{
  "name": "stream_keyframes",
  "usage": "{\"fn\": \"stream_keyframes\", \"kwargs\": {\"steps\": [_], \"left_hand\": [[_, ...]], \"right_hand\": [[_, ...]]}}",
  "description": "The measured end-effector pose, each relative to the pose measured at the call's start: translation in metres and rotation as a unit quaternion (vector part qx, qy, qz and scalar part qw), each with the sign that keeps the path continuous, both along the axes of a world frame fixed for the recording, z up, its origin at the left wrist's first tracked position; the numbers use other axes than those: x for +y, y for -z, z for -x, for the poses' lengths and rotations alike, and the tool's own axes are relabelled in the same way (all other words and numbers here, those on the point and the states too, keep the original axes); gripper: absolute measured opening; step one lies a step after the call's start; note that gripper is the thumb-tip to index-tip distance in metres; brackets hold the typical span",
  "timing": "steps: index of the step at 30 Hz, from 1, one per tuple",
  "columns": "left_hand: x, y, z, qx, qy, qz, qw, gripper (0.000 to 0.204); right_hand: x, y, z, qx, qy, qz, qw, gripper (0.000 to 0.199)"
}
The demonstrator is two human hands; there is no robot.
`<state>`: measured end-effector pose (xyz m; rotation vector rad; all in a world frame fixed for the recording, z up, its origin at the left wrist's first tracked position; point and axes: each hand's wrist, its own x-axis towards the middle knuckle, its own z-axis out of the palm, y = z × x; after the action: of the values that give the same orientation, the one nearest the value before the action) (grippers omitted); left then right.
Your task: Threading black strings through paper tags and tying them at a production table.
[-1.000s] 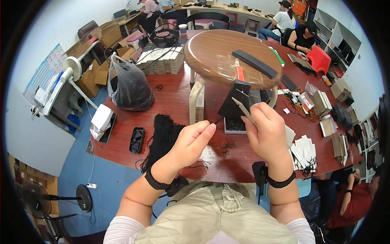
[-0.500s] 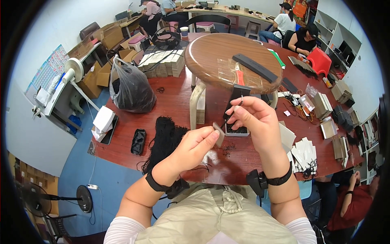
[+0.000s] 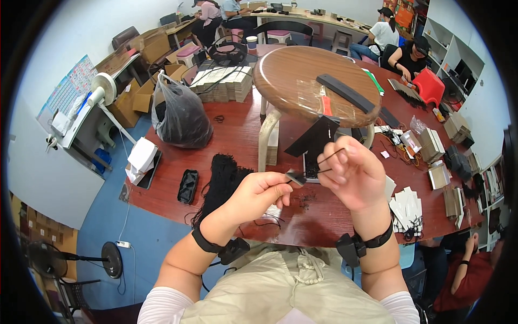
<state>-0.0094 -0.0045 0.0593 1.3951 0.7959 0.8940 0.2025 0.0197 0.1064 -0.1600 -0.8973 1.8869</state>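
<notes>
My left hand (image 3: 256,197) is pinching a small grey tag (image 3: 295,177) by its left part, between thumb and fingers, while my right hand (image 3: 359,173) is grasping a thin black cord (image 3: 326,159); whether the cord is looping over a finger or only being squeezed at the tips, I cannot tell. Tag and cord are hanging above the near part of the red table (image 3: 237,135), on the near side of the round stool (image 3: 286,75).

Possible faults: since I am gripping the tag by one part only, a sharp tug from the right could be twisting it out of my left fingers. Uneven pull could be leaving one strand slack and snarling it against the other. A dropped cord could be vanishing among the dark crumbs (image 3: 307,200) below or the heap of black strands (image 3: 222,173) to the left, its colour hiding it.

Appearance: the tag is looking flat, stiff and narrow, showing a pale face beside a darker one, and is standing tilted. The cord is appearing slender and black; its upper strand is running nearly straight toward my right fingertips, its lower strand disappearing by the curled fingers.
</notes>
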Motion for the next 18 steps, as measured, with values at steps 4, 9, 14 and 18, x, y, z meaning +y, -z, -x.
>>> {"fn": "stream_keyframes", "kwargs": {"steps": [4,9,14,18], "left_hand": [[-0.002,0.005,0.0,-0.103,-0.005,0.04,0.994,0.005],[-0.006,0.001,0.006,0.003,0.005,0.039,0.999,0.007],[-0.007,-0.006,0.002,0.19,-0.083,-0.392,0.896,0.01],[-0.009,-0.023,-0.018,0.155,-0.114,-0.533,0.824,0.018]], "right_hand": [[0.004,0.016,-0.015,0.076,-0.127,-0.031,0.989,0.029],[-0.004,0.073,-0.037,0.106,-0.152,0.031,0.982,0.029],[-0.019,0.082,-0.031,0.032,-0.092,0.015,0.995,0.041],[-0.033,0.041,-0.011,-0.148,-0.014,0.013,0.989,0.047]]}}
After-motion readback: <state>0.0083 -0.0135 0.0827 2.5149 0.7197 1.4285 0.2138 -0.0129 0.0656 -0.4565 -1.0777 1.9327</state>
